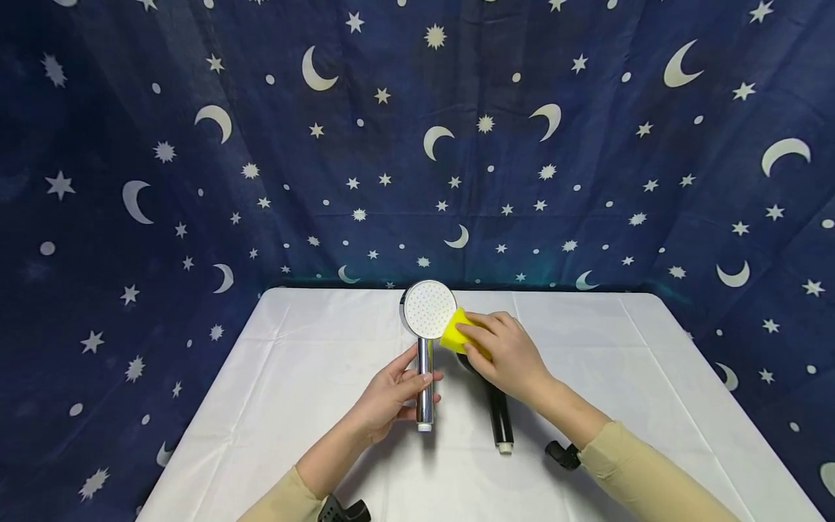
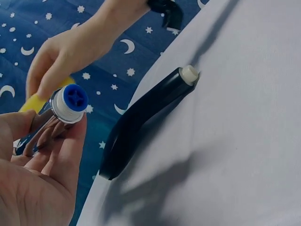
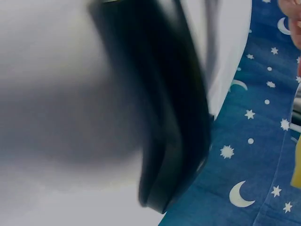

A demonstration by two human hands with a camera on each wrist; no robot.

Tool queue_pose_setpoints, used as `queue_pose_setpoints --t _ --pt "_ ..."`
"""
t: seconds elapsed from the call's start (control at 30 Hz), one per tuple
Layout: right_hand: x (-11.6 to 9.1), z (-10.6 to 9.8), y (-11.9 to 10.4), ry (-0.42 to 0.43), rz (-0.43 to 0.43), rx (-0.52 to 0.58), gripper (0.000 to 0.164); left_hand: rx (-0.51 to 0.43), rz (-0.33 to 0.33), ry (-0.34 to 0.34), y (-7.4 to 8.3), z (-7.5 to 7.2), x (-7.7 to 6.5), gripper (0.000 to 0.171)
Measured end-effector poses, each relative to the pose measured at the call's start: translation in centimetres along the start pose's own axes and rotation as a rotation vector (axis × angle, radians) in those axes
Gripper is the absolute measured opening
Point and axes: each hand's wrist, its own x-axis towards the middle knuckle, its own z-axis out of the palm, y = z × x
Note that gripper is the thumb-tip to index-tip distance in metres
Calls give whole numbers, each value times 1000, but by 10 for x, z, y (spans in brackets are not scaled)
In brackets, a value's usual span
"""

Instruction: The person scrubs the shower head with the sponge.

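My left hand [image 1: 390, 395] grips the handle of a chrome shower head [image 1: 430, 309], held upright with its white nozzle face toward the head camera. In the left wrist view the threaded white end of that shower head [image 2: 70, 102], with a blue insert, points at the camera. My right hand [image 1: 510, 355] pinches a yellow sponge [image 1: 458, 331] at the lower right rim of the shower head. Below the right hand a black shower head [image 1: 499, 417] lies on the table, its head partly hidden by that hand; its dark curved body [image 3: 169, 103] fills the middle of the right wrist view.
The table has a white cloth [image 1: 313, 406]. Behind it hangs a dark blue curtain [image 1: 391, 159] with moons and stars. Black wrist mounts [image 1: 562, 454] sit at both forearms, and the sleeves [image 1: 646, 471] are beige.
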Motion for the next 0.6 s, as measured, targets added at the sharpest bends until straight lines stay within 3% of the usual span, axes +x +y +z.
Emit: queue_pose_setpoints --t 0.1,0.2,0.37,0.47,0.6 --pt "3 -4 1 39 14 19 38 -9 2 15 1 0 1 73" --pt "20 -4 -2 80 47 44 42 7 -3 4 1 3 2 72" --pt "39 7 -10 52 118 63 48 30 -12 -30 1 11 3 74" --pt "34 13 -17 24 112 70 45 38 -6 -20 3 12 5 74" --pt "18 13 -23 -47 21 89 43 53 6 28 6 7 4 74"
